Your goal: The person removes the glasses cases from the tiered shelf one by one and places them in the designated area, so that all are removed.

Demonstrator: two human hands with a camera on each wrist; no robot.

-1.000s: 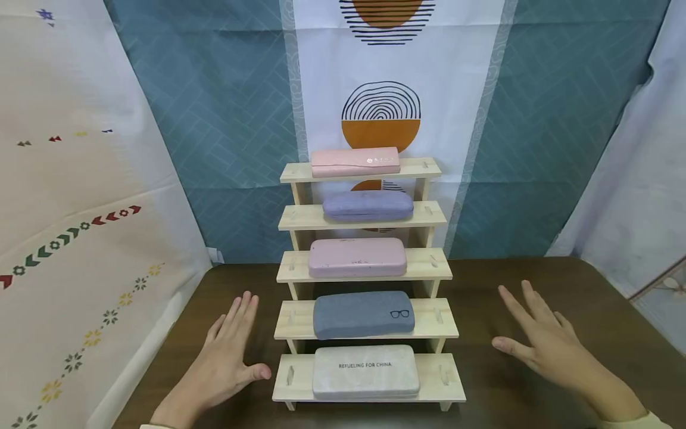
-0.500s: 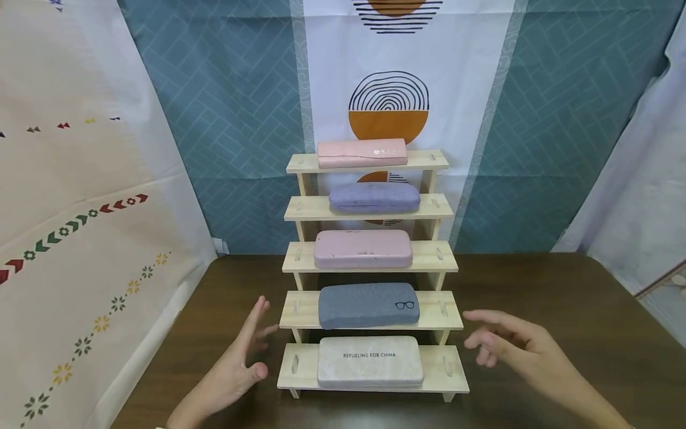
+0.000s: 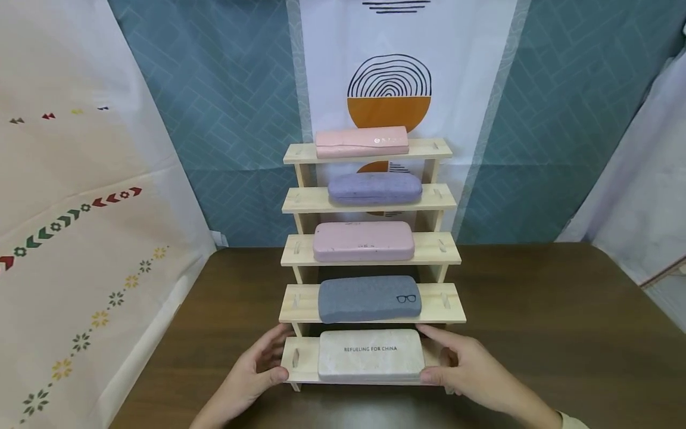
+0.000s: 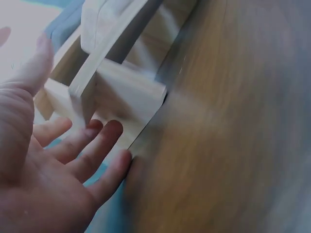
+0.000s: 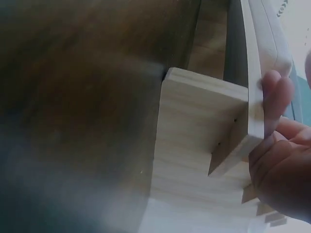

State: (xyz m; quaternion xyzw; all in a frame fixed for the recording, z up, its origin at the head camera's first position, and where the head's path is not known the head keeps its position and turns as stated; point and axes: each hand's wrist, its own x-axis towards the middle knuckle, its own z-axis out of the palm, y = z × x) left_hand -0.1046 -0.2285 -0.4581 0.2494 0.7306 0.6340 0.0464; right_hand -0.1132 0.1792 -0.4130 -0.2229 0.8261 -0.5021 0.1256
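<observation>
Both hands sat at the bottom step of the wooden stand on the table: left hand apparently gripping the step's left end, right hand pinching the grey "REFUELING FOR CHINA" case there.

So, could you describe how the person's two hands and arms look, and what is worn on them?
Both hands are bare: no gloves, rings or watch show. The left hand has a bare wrist and forearm down to the picture's edge. Behind the right hand, a pale cream sleeve cuff shows at the lower edge. Nails are short and unpainted.
</observation>
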